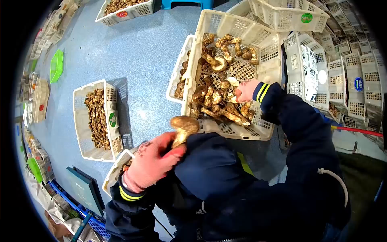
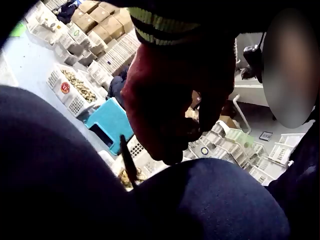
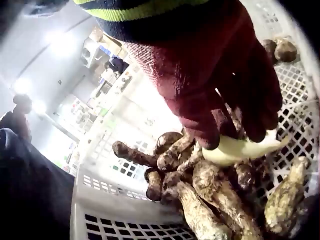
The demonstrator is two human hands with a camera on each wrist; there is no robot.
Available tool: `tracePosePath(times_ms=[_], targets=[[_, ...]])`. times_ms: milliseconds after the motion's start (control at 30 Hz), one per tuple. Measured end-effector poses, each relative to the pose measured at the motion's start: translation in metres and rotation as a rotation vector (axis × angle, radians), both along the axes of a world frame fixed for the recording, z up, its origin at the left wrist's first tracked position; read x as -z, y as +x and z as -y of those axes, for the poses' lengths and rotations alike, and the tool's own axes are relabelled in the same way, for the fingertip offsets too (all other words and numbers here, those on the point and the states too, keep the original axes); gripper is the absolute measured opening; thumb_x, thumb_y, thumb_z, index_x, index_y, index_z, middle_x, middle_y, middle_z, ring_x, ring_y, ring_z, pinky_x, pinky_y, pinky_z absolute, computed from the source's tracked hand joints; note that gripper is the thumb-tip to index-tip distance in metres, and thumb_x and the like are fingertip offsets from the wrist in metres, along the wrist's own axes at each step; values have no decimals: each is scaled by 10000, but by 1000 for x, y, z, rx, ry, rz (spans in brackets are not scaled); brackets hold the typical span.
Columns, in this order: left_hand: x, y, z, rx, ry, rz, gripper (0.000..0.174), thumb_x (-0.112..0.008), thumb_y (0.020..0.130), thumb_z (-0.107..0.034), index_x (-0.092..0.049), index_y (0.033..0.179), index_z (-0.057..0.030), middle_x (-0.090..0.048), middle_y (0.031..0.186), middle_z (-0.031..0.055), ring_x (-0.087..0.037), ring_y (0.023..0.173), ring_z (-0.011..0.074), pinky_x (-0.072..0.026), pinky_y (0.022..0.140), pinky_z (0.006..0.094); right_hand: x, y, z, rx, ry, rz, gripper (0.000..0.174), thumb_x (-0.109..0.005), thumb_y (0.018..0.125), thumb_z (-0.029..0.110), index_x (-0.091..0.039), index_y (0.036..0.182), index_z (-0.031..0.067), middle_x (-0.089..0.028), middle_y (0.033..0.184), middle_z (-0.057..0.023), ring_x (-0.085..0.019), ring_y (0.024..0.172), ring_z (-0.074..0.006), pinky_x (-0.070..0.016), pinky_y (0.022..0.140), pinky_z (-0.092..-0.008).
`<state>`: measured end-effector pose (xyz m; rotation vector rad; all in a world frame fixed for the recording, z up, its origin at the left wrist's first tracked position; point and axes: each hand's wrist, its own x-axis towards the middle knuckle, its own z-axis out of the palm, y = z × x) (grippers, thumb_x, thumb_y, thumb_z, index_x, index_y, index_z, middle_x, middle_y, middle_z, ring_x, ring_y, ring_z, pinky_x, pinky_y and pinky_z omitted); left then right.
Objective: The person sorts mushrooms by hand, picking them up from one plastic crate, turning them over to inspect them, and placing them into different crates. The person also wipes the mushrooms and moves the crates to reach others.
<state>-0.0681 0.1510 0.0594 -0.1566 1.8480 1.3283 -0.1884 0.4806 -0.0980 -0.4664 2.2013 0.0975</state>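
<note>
sleeves: dark navy, yellow bands at the cuffs (image 1: 262, 92), worn by the person at work.
left hand (image 1: 149, 163): in a pink glove, thumb and fingers pinching the stem of one mushroom.
held mushroom (image 1: 185, 127): raised in front of the lap, brown cap up, paler stem down in the grip, apart from the big crate.
right hand (image 1: 246, 90): also in a pink glove, down inside the big crate, fingers bent and pinching a pale piece.
pale piece (image 3: 245, 150): smooth and whitish, lying across just above the mushrooms; whether tool or trimming, i cannot tell.
big crate (image 1: 231, 25): white, with latticed walls and floor.
loose mushrooms (image 1: 219, 62): scattered in the big crate, thickest at its near left, earthy brown, some lying on their sides.
left-side crate (image 1: 82, 137): white, on the blue floor (image 1: 145, 60), heaped with small mushrooms, green label on its side.
stacked crates (image 1: 358, 68): white, along the right.
green tray (image 1: 56, 66): on the floor, farther left.
stool (image 1: 187, 4): blue, at the far edge.
</note>
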Motion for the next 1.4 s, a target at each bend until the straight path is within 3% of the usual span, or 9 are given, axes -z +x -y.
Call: tracePosePath(times_ms=[167,233,567,733,867,1100,1167,1300,1400], targets=[[12,-7,-8,9,-30,-145,342,-592,846,-201,-528,1115,0,-577,778,68,-536,681,111,-447,626,251,37,-74,-13,125,-60,-370,391,-421,864,320,-524,1137,59,-536,1146,-137,-526,1047,-282,-421,909,-388],[16,-10,-2,-64,-49,-94,338,-591,840,-196,-536,1117,-9,-583,827,76,-520,697,105,-445,654,253,68,-109,-12,755,-202,-261,606,-435,873,416,-307,1359,77,-353,1377,-144,-369,1246,-286,-298,1032,-361],[15,-10,4,-166,29,-23,290,-535,872,-168,-540,1106,5,-565,777,1,-456,649,44,-388,583,191,103,-96,-20,665,-448,-447,388,-580,793,282,-580,1069,10,-618,1021,-172,-585,952,-283,-449,854,-341],[19,-9,0,-180,54,-62,285,-528,877,-166,-543,1094,18,-562,777,-3,-456,672,43,-384,581,188,18,-29,5,963,-852,-97,430,-660,745,225,-577,1084,-27,-641,927,-105,-596,766,-147,-479,663,-281],[41,-10,-6,-221,198,-149,479,-594,840,-148,-404,1253,2,-541,1065,89,-522,928,123,-420,816,248,-14,3,57,619,-1074,-227,407,-649,740,244,-588,1061,2,-621,961,-125,-604,841,-190,-480,724,-298],[37,-10,4,-252,203,-95,504,-623,817,-150,-416,1247,14,-516,1134,113,-488,1065,172,-386,909,286,-11,0,66,-287,-854,-363,305,-643,721,334,-603,917,104,-591,849,-71,-578,848,-249,-472,724,-352],[35,-15,8,-269,221,-47,450,-595,840,-138,-434,1232,11,-523,1112,87,-496,1017,153,-389,883,263,-14,-16,59,-124,-622,-22,314,-614,777,343,-603,985,107,-600,979,-72,-580,908,-223,-463,778,-325],[44,-22,12,-298,287,41,350,-528,881,-120,-464,1197,16,-534,1055,39,-477,940,100,-382,833,224,8,-127,28,359,-167,-665,380,-437,893,386,-491,1213,188,-551,1136,-125,-555,1010,-230,-480,838,-345],[53,-24,16,-312,319,45,319,-502,894,-131,-487,1169,31,-542,1044,36,-483,921,88,-373,838,209,91,-177,-2,315,34,-792,412,-472,866,387,-462,1249,234,-560,1156,-92,-564,1012,-248,-475,841,-378]])
